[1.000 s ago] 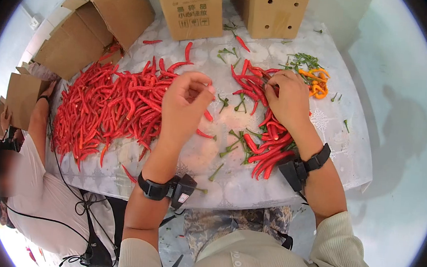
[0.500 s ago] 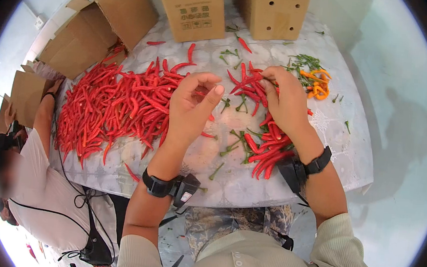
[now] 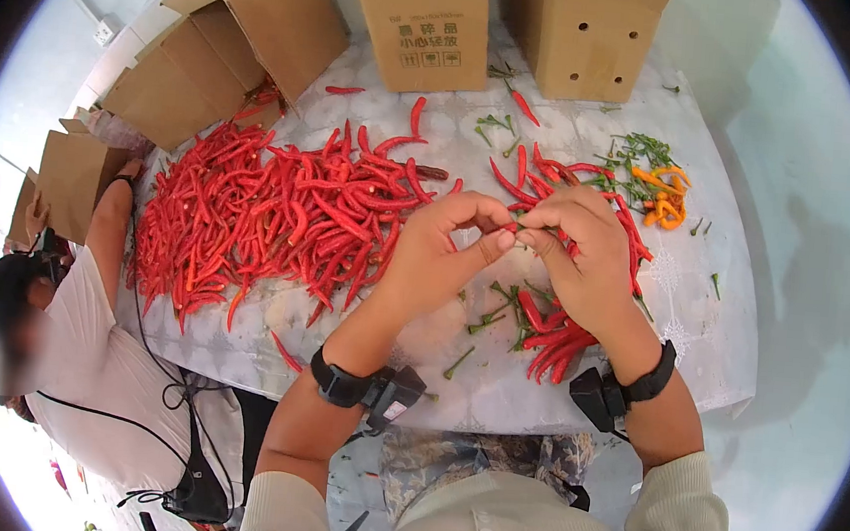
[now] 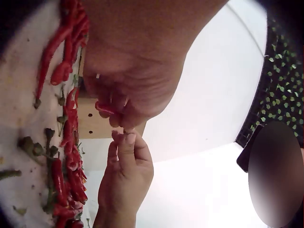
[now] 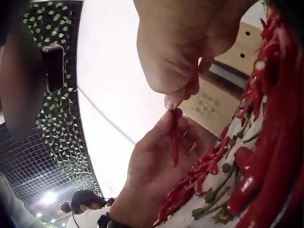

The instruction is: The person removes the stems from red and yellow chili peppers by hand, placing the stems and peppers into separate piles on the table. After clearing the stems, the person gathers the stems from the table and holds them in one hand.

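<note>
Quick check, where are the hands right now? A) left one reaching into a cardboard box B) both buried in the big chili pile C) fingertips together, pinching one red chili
C: the left hand and right hand meet fingertip to fingertip, with one red chili pinched between them.

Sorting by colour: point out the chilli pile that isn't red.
The small orange pile, far right; the big left pile and the near one are red.
</note>
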`<state>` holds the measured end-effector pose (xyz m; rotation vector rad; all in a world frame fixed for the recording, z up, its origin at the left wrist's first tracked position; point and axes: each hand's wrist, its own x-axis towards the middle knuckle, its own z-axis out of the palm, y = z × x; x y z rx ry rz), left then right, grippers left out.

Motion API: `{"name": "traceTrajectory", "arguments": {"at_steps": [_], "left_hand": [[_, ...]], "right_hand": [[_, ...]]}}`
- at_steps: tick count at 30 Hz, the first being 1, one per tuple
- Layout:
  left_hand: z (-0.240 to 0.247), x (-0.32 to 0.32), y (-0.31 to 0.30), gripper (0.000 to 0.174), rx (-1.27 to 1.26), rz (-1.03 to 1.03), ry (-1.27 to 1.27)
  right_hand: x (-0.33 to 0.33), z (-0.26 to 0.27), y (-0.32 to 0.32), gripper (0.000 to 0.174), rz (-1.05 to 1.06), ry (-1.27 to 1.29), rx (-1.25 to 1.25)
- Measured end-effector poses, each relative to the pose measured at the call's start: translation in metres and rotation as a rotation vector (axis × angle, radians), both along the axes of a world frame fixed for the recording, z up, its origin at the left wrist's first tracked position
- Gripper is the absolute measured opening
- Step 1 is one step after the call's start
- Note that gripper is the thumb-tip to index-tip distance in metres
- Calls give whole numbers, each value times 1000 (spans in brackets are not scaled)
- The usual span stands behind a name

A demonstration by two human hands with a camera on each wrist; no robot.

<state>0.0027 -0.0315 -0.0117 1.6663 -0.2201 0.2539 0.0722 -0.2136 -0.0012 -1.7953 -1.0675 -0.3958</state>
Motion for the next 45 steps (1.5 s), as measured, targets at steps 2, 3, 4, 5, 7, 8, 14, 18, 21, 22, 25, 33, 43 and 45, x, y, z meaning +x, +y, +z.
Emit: {"name": "traceTrajectory", "arguments": {"at_steps": [2, 3, 4, 5, 7, 8, 14, 18, 21, 22, 25, 33, 43, 45], "left_hand": [[-2, -1, 0, 15, -50, -37, 28], [-3, 0, 0, 14, -83, -57, 27], [-3, 0, 0, 15, -117, -78, 25], [-4, 0, 0, 14, -112, -86, 21], [-4, 0, 1, 14, -103, -105, 14], [-4, 0, 2, 14, -123, -127, 35], [-7, 1, 4, 14, -179, -225, 114], [-9, 1, 2, 13, -257, -270, 146], [-9, 1, 2, 14, -282, -280, 144], [-9, 1, 1, 15, -284, -281, 141], [-10, 2, 0, 16, -243, -173, 158], [-16, 5, 1, 16, -222, -184, 190], [-17, 5, 4, 12, -321, -312, 185], [-15, 3, 6, 12, -323, -334, 210]], "right_hand": [[1, 1, -3, 14, 37, 56, -9], [3, 2, -4, 14, 67, 90, -5], [5, 3, -5, 14, 96, 123, -2], [6, 4, -6, 13, 123, 164, 4], [7, 5, -8, 12, 174, 249, 17], [8, 6, -9, 12, 190, 266, -5], [12, 9, -12, 13, 275, 334, -42], [14, 8, -15, 14, 276, 401, -63], [14, 7, -14, 14, 264, 418, -61], [15, 6, -14, 14, 259, 415, -59], [14, 2, -13, 14, 189, 290, -85], [13, -1, -8, 13, 165, 180, -61], [18, -2, -13, 17, 323, 474, -133], [18, -6, -13, 19, 416, 744, -85]]}}
